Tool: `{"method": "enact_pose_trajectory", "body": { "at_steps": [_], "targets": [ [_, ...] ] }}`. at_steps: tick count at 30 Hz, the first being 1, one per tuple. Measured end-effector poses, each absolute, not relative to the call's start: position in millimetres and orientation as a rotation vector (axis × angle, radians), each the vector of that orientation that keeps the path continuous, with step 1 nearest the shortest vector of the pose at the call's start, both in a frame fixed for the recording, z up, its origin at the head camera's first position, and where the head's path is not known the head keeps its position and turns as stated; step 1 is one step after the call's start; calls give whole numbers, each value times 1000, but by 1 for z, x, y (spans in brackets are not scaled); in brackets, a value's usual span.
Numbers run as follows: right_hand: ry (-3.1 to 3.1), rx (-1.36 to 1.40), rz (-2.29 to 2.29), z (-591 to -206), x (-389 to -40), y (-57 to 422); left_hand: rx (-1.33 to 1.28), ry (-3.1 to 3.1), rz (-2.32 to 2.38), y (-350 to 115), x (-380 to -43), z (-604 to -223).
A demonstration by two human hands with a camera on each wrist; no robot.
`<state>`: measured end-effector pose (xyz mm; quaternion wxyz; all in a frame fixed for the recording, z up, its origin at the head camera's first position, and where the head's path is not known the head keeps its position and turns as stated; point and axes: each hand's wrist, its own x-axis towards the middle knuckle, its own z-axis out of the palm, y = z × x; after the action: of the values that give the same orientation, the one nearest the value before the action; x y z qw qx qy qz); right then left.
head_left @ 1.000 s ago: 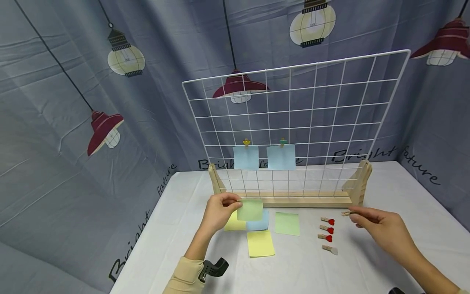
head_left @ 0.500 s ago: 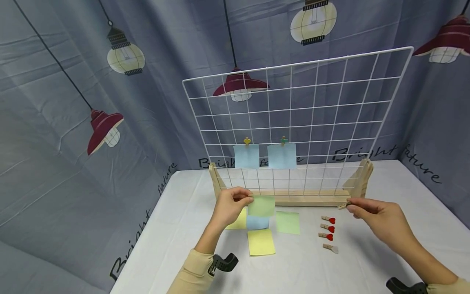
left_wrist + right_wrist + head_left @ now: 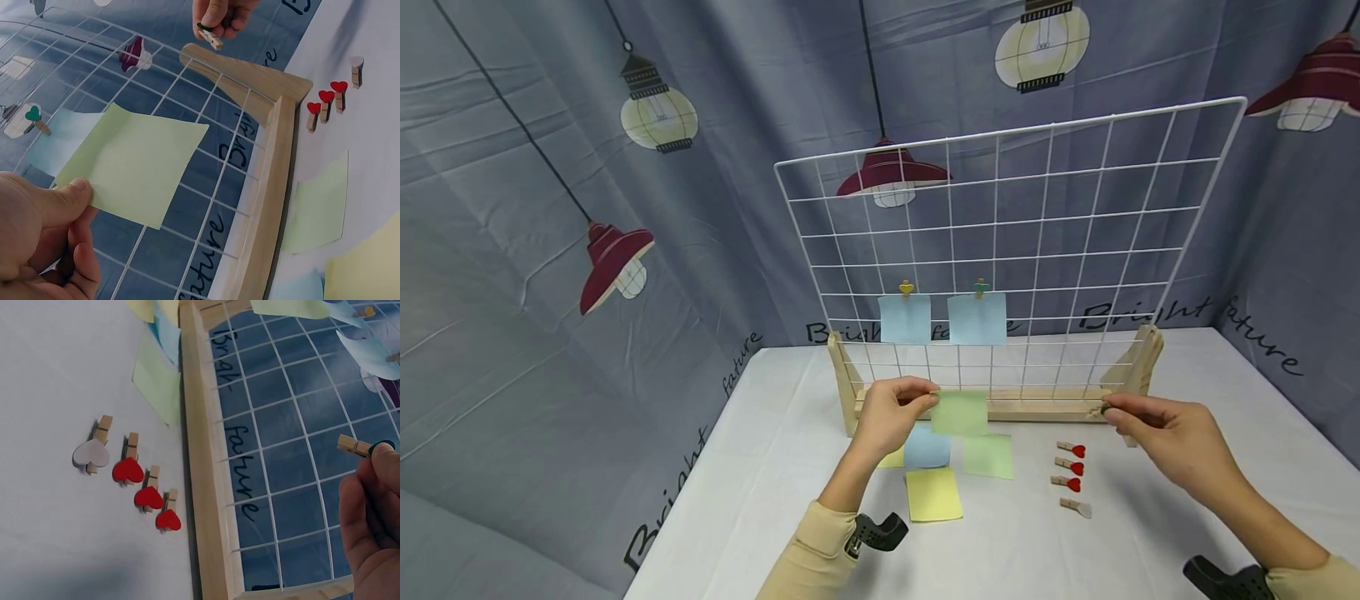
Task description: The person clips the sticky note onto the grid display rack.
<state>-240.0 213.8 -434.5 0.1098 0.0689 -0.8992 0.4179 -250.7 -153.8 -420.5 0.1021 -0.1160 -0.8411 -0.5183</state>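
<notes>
My left hand (image 3: 891, 421) pinches a light green sticky note (image 3: 961, 414) by its left edge, in front of the lower part of a white wire grid (image 3: 1051, 126). My right hand (image 3: 1172, 433) holds a small wooden clothespin (image 3: 355, 445) with a green top between thumb and fingers, near the right end of the grid's wooden base (image 3: 1045, 410). On the grid hang two blue sticky notes, one (image 3: 906, 319) under a yellow heart clothespin (image 3: 906, 287), the other (image 3: 977, 318) under a green one (image 3: 980, 287).
On the white table lie a blue note (image 3: 927, 447), a green note (image 3: 988, 457), a yellow note (image 3: 934, 495) and another yellow one (image 3: 892, 457), partly covered. Right of them, several heart clothespins line up: red ones (image 3: 1070, 465) and a white one (image 3: 1076, 507). A patterned curtain hangs behind.
My left hand has carried the green note to the right and slightly up. My right hand has moved slightly left and up with its clothespin.
</notes>
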Motion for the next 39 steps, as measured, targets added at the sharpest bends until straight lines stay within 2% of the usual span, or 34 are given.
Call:
{"method": "enact_pose_trajectory", "body": {
  "at_steps": [39],
  "targets": [
    [-2648, 221, 1219, -412, -244, 208, -370, -2480, -1559, -111, -261, -411]
  ]
}}
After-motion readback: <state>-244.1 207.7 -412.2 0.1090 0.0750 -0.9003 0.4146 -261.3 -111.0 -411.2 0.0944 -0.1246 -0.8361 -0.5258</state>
